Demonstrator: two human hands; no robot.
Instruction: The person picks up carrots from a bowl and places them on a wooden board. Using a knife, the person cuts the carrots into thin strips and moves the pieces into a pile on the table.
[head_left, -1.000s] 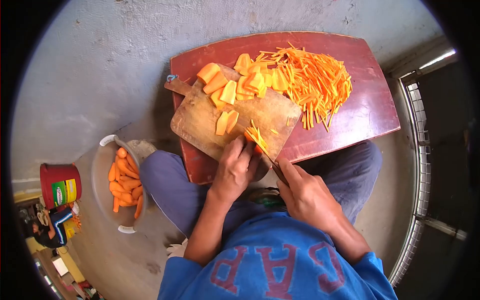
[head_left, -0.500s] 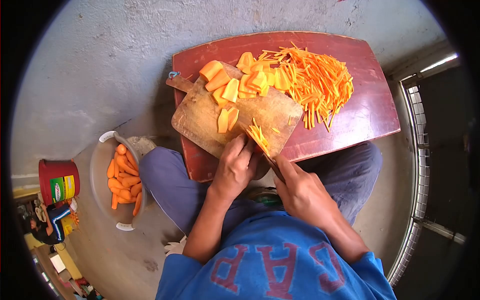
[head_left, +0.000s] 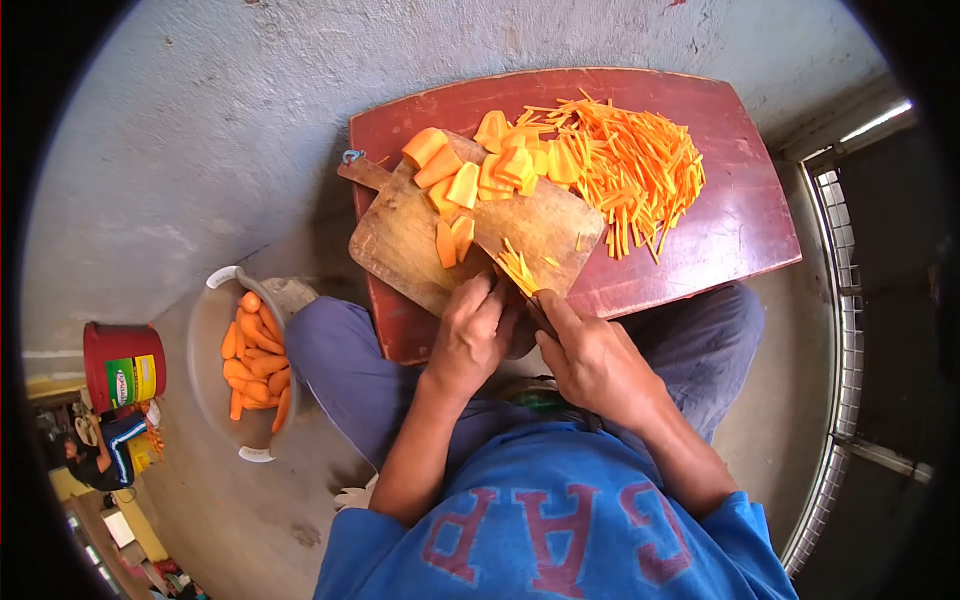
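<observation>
My right hand (head_left: 600, 365) is closed around the handle of a knife (head_left: 541, 316), whose blade slants over the near edge of a wooden cutting board (head_left: 395, 230). Thin carrot strips (head_left: 516, 268) lie against the blade. Close beside the blade, my left hand (head_left: 470, 335) is closed with curled fingers at the board's near edge; what they press on is hidden. Two carrot slices (head_left: 455, 242) rest on the board above my left hand. Farther back, thicker carrot pieces (head_left: 510, 165) are heaped along the board's far edge.
A large pile of carrot strips (head_left: 640, 170) covers the far right of the red table (head_left: 735, 220). On the floor at left stand a tub (head_left: 205, 385) of whole peeled carrots (head_left: 258, 360) and a red bucket (head_left: 105, 348). Another person (head_left: 105, 450) sits beyond it.
My right hand has shifted slightly up and left with the knife, closer to my left hand. My left hand stays nearly in place, and the view has shifted slightly.
</observation>
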